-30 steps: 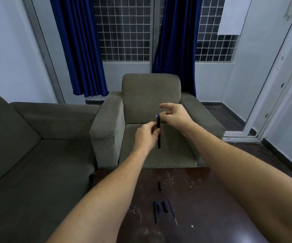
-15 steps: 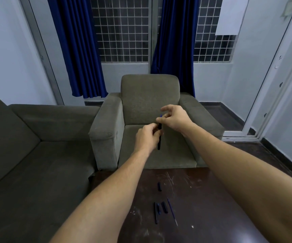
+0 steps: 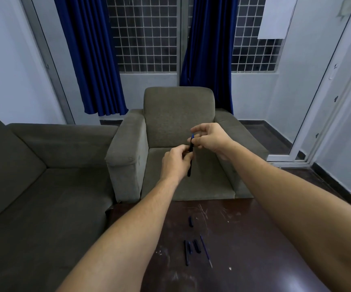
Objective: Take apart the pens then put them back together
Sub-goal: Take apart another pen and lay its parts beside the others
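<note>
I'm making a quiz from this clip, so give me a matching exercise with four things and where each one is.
Things:
1. dark pen with blue top end
2. short dark pen piece lying alone
3. thin blue ink refill
4. grey fabric armchair

Places:
A. beyond the table's far edge
B. held upright between both hands
C. on the dark table, rightmost of the near group
D. on the table, farther from the camera than the near group

Pairs: 1-B, 2-D, 3-C, 4-A
</note>
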